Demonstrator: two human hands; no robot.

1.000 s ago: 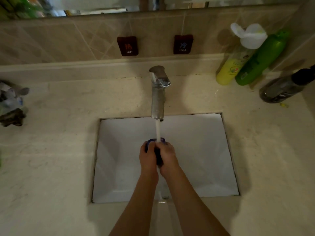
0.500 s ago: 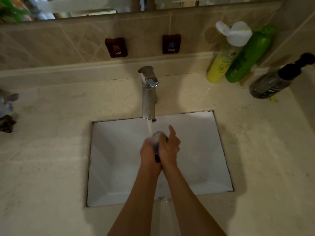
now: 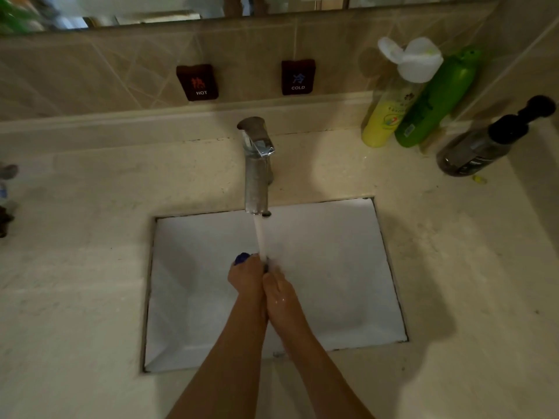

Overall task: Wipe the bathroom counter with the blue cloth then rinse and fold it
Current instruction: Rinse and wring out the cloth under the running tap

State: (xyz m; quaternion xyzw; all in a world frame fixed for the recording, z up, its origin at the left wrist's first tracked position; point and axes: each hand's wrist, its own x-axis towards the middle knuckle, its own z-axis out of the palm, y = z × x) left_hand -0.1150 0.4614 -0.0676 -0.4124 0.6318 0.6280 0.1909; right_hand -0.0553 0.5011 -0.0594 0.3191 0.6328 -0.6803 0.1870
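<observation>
Both my hands are pressed together over the white sink basin (image 3: pixel 348 282), under the running stream from the chrome faucet (image 3: pixel 257 170). The blue cloth (image 3: pixel 242 258) is bunched between them; only a small blue tip shows past the fingers of my left hand (image 3: pixel 246 276). My right hand (image 3: pixel 279 293) is closed against the left, wet, with the water landing where the two meet. The beige counter (image 3: pixel 75 252) surrounds the basin.
A yellow bottle with a white open cap (image 3: pixel 390 116), a green bottle (image 3: pixel 435 101) and a dark pump bottle (image 3: pixel 484 143) stand at the back right. Hot (image 3: pixel 198 83) and cold (image 3: pixel 298 77) tags hang on the tiled wall. Dark small items (image 3: pixel 6 201) lie at the left edge.
My right hand's fingers, raised half a second ago, have closed down onto the cloth. The hands keep rubbing the cloth under the water, and my head has shifted slightly.
</observation>
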